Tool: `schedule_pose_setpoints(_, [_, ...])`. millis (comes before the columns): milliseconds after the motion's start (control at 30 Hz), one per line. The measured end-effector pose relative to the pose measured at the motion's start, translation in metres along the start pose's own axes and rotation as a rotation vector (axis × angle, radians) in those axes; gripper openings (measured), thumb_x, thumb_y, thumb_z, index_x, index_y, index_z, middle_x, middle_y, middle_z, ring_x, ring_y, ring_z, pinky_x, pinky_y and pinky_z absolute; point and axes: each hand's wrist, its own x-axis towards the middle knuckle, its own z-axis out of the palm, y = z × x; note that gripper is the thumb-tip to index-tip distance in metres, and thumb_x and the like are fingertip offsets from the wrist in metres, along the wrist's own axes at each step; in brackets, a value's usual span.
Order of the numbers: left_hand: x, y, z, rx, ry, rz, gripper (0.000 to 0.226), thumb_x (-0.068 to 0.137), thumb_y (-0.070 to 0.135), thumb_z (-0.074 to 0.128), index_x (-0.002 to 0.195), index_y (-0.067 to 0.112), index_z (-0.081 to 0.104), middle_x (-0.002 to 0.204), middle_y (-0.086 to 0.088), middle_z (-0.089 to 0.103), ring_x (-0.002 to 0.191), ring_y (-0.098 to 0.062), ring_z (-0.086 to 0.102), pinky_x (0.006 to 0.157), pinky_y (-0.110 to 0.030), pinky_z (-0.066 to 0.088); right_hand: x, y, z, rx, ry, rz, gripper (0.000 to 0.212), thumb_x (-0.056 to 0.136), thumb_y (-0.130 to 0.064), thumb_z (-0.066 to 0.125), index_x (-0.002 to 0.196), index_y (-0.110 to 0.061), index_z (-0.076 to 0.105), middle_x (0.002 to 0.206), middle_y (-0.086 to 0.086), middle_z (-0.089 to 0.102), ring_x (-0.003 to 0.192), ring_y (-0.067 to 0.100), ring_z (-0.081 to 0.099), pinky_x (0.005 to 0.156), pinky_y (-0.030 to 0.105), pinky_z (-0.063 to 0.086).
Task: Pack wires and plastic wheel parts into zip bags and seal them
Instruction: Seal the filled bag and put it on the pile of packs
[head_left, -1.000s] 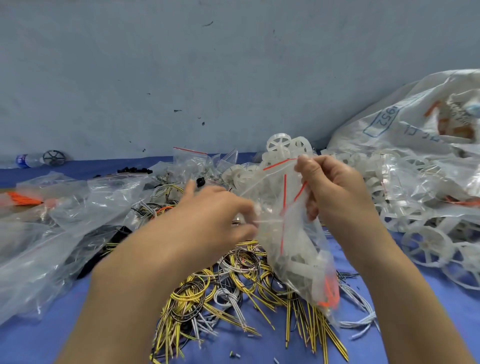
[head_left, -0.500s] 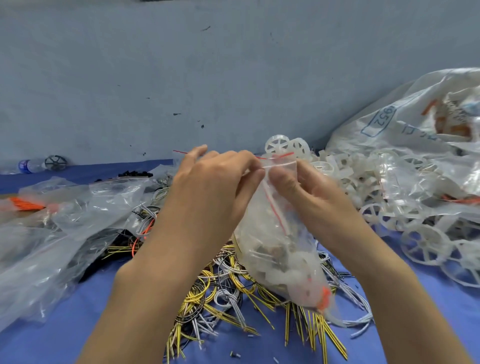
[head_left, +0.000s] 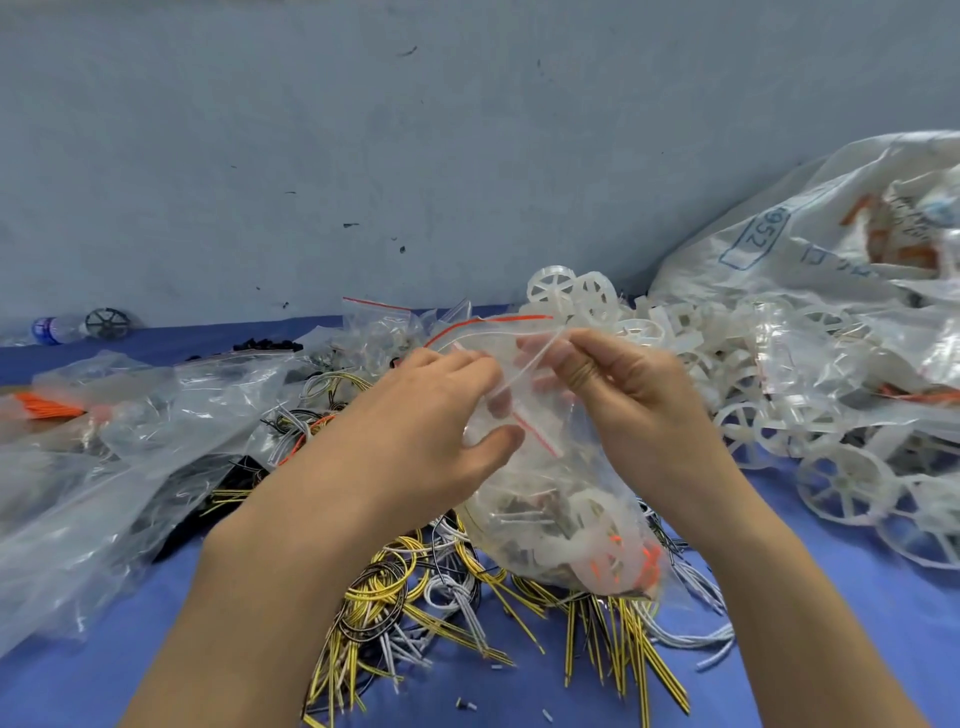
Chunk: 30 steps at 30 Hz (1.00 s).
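A clear zip bag (head_left: 566, 525) with a red strip at its mouth hangs in front of me, filled with white plastic parts and some orange pieces. My left hand (head_left: 431, 415) pinches the bag's upper left edge, thumb below and fingers above. My right hand (head_left: 623, 395) pinches the zip strip at the upper right. The bag's mouth gapes between both hands. Under the bag lies a heap of yellow-black and white wires (head_left: 467, 597) on the blue table. White plastic wheels (head_left: 841, 483) lie in a pile at the right.
Crumpled clear plastic bags (head_left: 104, 467) cover the left of the blue table (head_left: 857, 649). A large white printed sack (head_left: 810, 239) leans at the right against the grey wall. A small bottle (head_left: 52, 330) and a dark wheel (head_left: 106, 323) lie at the far left.
The hands have moved apart along the bag's top edge, and the mouth now shows as a wider red-lined loop. The bag hangs a little lower.
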Motion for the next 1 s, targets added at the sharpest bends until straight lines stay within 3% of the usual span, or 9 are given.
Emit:
schedule_pose_setpoints(67, [0.000,-0.003,0.002,0.025,0.018,-0.019,0.020,0.092,0.052,0.044,0.096,0.034,0.051,0.109,0.016,0.058,0.112,-0.010,0.039,0.094,-0.035,0.039,0.001,0.001,0.000,0.024,0.020,0.016,0.021,0.101,-0.023,0.053,0.098,-0.017,0.073,0.099,-0.007,0.075,0.089,0.017,0.070,0.084,0.030,0.054])
schedule_pose_setpoints(167, [0.001,-0.007,0.005,0.077,0.056,-0.034,0.020,0.096,0.047,0.040,0.095,0.031,0.050,0.104,0.011,0.061,0.112,-0.013,0.046,0.094,-0.032,0.034,0.002,0.002,-0.001,0.055,0.053,0.042,0.022,0.102,-0.021,0.053,0.096,-0.013,0.073,0.097,-0.010,0.074,0.085,0.016,0.071,0.075,0.019,0.051])
schedule_pose_setpoints(233, [0.001,-0.007,0.007,0.069,0.037,-0.020,0.021,0.098,0.045,0.036,0.090,0.028,0.044,0.090,0.010,0.061,0.095,-0.015,0.055,0.089,-0.028,0.033,0.002,0.002,-0.001,0.051,0.073,0.055,0.023,0.103,-0.021,0.052,0.097,-0.013,0.073,0.092,-0.007,0.074,0.085,0.015,0.072,0.072,0.015,0.049])
schedule_pose_setpoints(367, [0.000,-0.011,0.012,-0.027,-0.006,-0.045,0.026,0.098,0.049,0.038,0.083,0.027,0.040,0.076,0.006,0.065,0.066,-0.013,0.058,0.061,-0.037,0.046,0.002,0.003,0.001,0.063,0.103,0.105,0.025,0.103,-0.022,0.051,0.093,-0.012,0.070,0.088,-0.002,0.074,0.081,0.015,0.072,0.067,0.017,0.050])
schedule_pose_setpoints(433, [-0.001,-0.017,0.008,-0.072,0.006,-0.045,0.023,0.095,0.051,0.043,0.089,0.030,0.050,0.077,0.012,0.066,0.067,-0.004,0.061,0.059,-0.029,0.050,0.002,0.004,0.000,0.104,0.145,0.158,0.025,0.104,-0.023,0.049,0.094,-0.011,0.069,0.089,-0.001,0.075,0.076,0.014,0.072,0.063,0.019,0.052])
schedule_pose_setpoints(533, [-0.004,-0.026,-0.005,-0.131,0.094,-0.019,0.017,0.090,0.046,0.053,0.094,0.033,0.062,0.077,0.018,0.064,0.072,0.007,0.060,0.061,-0.005,0.042,0.003,0.003,-0.005,0.215,0.216,0.212,0.025,0.104,-0.023,0.048,0.093,-0.013,0.069,0.086,-0.001,0.076,0.071,0.014,0.071,0.065,0.023,0.054])
schedule_pose_setpoints(767, [-0.006,-0.006,-0.023,-0.177,0.408,0.173,0.010,0.090,0.042,0.063,0.090,0.032,0.065,0.074,0.020,0.064,0.078,0.001,0.061,0.070,-0.002,0.039,0.004,0.003,-0.009,0.267,0.228,0.218,0.027,0.106,-0.020,0.043,0.097,-0.012,0.067,0.085,0.001,0.075,0.072,0.016,0.070,0.071,0.029,0.055])
schedule_pose_setpoints(933, [-0.010,-0.010,-0.023,-0.184,0.334,0.103,0.020,0.089,0.046,0.056,0.091,0.028,0.065,0.069,0.018,0.061,0.068,-0.001,0.060,0.063,-0.008,0.043,0.001,0.004,-0.007,0.291,0.222,0.248,0.024,0.104,-0.019,0.046,0.096,-0.009,0.067,0.076,-0.002,0.071,0.066,0.013,0.067,0.069,0.030,0.053])
schedule_pose_setpoints(1000, [-0.012,-0.008,-0.025,-0.187,0.416,0.118,0.016,0.090,0.049,0.059,0.091,0.033,0.063,0.070,0.017,0.063,0.071,-0.001,0.061,0.065,-0.008,0.041,0.001,0.004,-0.005,0.310,0.202,0.230,0.023,0.104,-0.021,0.047,0.094,-0.013,0.067,0.076,-0.001,0.072,0.066,0.014,0.067,0.068,0.029,0.053])
